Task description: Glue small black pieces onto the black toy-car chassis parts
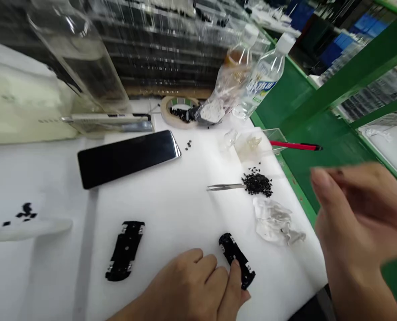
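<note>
My left hand (203,283) is at the bottom middle, its fingers curled and its thumb and index finger on a small black plastic part (241,261) shaped like a toy car chassis. The part lies slanted on the white work surface, its lower end partly covered by the fingertips. A matching chassis part (125,251) lies to the left, untouched. My right hand (359,214) is raised at the right, blurred, with thumb and index finger pinched; what they hold I cannot make out. Nearest to it are a crumpled white tissue (277,220), a heap of tiny black pieces (258,183) and metal tweezers (225,187).
A black phone (129,159) lies behind. Farther back stand a tape roll (167,113), two plastic bottles (262,78) and a large clear bottle (84,62). A red pen (295,146) rests in a clear box at the right edge. Loose black bits (27,211) lie far left.
</note>
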